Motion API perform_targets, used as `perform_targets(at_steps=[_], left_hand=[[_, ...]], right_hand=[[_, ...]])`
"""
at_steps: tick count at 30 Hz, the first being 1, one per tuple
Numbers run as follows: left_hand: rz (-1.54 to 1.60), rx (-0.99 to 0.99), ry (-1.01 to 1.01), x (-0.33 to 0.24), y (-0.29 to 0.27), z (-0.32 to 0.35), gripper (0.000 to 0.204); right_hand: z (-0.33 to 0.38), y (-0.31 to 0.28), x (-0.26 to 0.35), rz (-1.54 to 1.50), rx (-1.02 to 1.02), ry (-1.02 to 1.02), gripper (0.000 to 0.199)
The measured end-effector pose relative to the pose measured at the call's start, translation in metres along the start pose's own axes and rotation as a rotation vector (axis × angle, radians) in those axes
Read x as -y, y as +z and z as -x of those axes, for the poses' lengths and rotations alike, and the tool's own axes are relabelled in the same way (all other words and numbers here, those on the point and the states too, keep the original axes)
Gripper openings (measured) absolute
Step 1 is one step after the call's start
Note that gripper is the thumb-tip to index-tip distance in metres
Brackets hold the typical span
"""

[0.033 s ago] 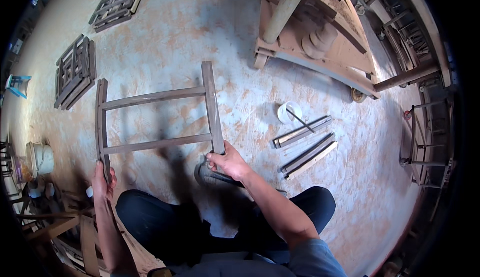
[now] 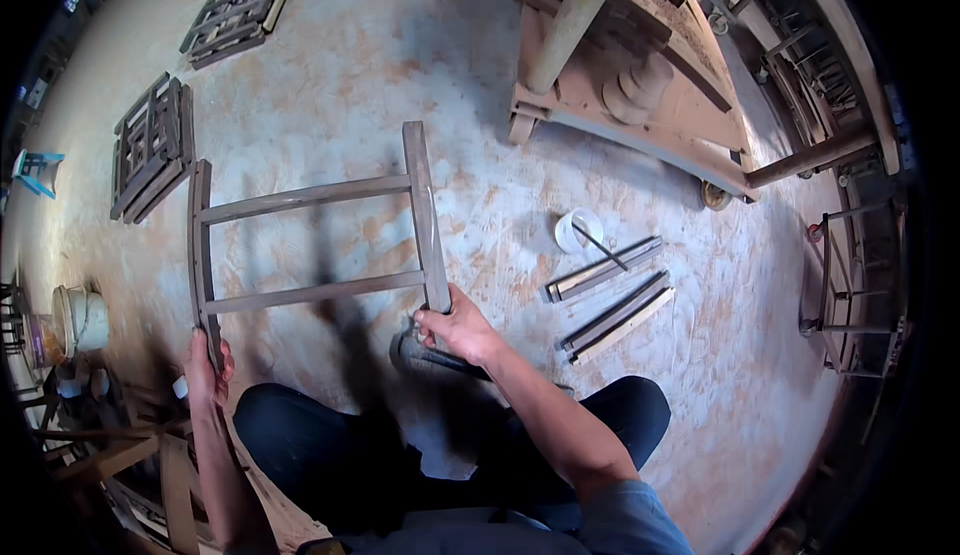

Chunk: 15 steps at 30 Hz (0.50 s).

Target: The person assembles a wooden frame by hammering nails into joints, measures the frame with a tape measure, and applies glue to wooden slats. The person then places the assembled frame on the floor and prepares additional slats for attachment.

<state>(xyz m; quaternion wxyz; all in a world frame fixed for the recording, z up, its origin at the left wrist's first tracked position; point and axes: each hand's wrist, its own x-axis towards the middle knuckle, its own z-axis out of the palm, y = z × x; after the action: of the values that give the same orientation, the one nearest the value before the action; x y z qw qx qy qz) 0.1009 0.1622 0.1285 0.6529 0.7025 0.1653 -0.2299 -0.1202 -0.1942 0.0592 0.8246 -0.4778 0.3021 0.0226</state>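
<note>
In front of me I hold up a dark wooden frame (image 2: 315,196), made of two upright legs joined by two crossbars. Its left leg's lower end is wrapped by my left hand (image 2: 207,370). My right hand (image 2: 458,327) grips the lower end of the right leg, thumb pressed on its inner side. A dark tool with a curved head (image 2: 410,351) lies on the floor below my right hand, partly hidden by it. To the right, a small white tub (image 2: 578,232) has a dark stick leaning in it, beside loose wooden strips (image 2: 620,320).
Stacks of similar frames (image 2: 152,150) lie at far left, another stack (image 2: 238,17) beyond. A wheeled wooden cart (image 2: 640,140) stands far right. A white bucket (image 2: 88,318) and scrap wood (image 2: 175,485) are at left; a blue stool (image 2: 38,170) is farther off.
Almost nothing differs. The surroundings sit very slightly lower in the picture; both hands keep the same hold on the wooden frame.
</note>
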Motion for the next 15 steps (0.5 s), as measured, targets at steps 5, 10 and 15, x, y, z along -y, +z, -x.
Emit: perform_targets(at_steps=[5, 10, 15], left_hand=[[0.144, 0.102, 0.177, 0.004, -0.006, 0.004, 0.034], [0.165, 0.102, 0.285, -0.002, -0.004, 0.012, 0.041], [0.159, 0.109, 0.328, -0.009, 0.003, 0.018, 0.044]], right_hand=[[0.015, 0.008, 0.036, 0.098, -0.035, -0.044, 0.047], [0.020, 0.010, 0.052, 0.126, 0.017, -0.118, 0.046], [0.022, 0.011, 0.057, 0.130, 0.002, -0.134, 0.045]])
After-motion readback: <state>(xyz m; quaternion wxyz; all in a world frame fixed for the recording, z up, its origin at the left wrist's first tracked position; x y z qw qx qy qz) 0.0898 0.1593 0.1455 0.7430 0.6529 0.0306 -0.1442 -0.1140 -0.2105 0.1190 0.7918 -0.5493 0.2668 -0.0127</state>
